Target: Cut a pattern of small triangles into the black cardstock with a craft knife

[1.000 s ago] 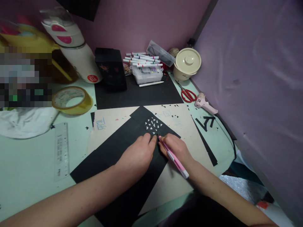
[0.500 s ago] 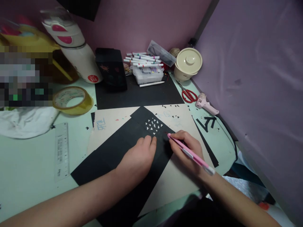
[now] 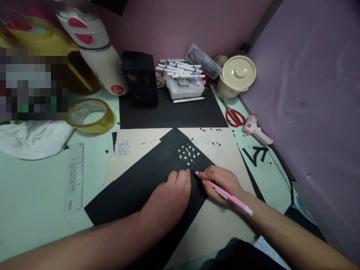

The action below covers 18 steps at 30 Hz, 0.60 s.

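Observation:
A sheet of black paper (image 3: 135,180) lies at a slant, with a cluster of small triangular holes (image 3: 189,153) cut near its upper corner. My left hand (image 3: 171,195) presses on this paper just below the holes, its fingers bent and held together. In my right hand (image 3: 223,183) is a slim pink craft knife (image 3: 225,193), gripped like a pen. Its thin dark tip touches the paper or hovers just over it, close to my left fingertips. Under the paper is a pale board (image 3: 135,139) with blue marks.
Tape (image 3: 91,116) and a clear ruler (image 3: 74,178) lie left. Behind stand a white bottle (image 3: 108,71), a black box (image 3: 140,78) and markers (image 3: 180,69). A lidded bowl (image 3: 237,77), red scissors (image 3: 234,117), a pink glue gun (image 3: 256,129) and black strips (image 3: 254,153) are right.
The knife tip has shifted down and left, nearer my left fingertips. My left fingers have curled more. The camera view has turned slightly.

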Each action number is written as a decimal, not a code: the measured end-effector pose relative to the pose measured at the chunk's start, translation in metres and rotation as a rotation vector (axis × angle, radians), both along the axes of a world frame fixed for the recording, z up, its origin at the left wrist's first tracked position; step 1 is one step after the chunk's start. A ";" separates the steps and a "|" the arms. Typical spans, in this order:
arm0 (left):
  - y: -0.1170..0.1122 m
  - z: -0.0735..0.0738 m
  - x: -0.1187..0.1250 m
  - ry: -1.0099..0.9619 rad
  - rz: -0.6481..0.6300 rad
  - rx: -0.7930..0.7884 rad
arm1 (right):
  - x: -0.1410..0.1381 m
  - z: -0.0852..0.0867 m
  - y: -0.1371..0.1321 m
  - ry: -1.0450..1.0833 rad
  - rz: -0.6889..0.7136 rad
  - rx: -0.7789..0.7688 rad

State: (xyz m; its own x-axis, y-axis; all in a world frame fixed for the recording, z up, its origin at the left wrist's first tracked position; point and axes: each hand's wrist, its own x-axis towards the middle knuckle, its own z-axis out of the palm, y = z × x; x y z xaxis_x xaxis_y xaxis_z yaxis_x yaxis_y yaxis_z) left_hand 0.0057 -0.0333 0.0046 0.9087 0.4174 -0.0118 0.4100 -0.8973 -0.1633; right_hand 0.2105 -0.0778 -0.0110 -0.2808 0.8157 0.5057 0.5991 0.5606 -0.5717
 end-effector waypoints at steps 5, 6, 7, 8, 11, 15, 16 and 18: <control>0.000 0.000 0.000 0.012 0.018 -0.038 | -0.001 0.000 0.002 -0.058 -0.022 0.030; 0.000 0.001 0.000 0.010 0.019 -0.040 | -0.001 0.000 0.002 -0.055 -0.025 0.018; 0.001 0.001 0.000 0.006 0.021 -0.044 | -0.001 -0.001 0.002 -0.050 -0.026 0.010; 0.001 0.001 0.000 0.005 0.023 -0.050 | 0.000 -0.001 0.002 -0.045 -0.027 0.007; 0.001 0.002 0.000 0.020 0.026 -0.070 | 0.000 -0.002 0.002 -0.044 -0.028 0.000; 0.001 0.003 0.000 0.039 0.026 -0.083 | 0.001 -0.002 0.003 -0.056 -0.024 0.010; 0.002 0.003 0.001 0.038 0.025 -0.085 | 0.001 -0.002 0.003 -0.060 -0.025 0.015; 0.002 0.003 0.001 0.025 0.026 -0.086 | 0.001 -0.002 0.003 -0.065 -0.030 0.021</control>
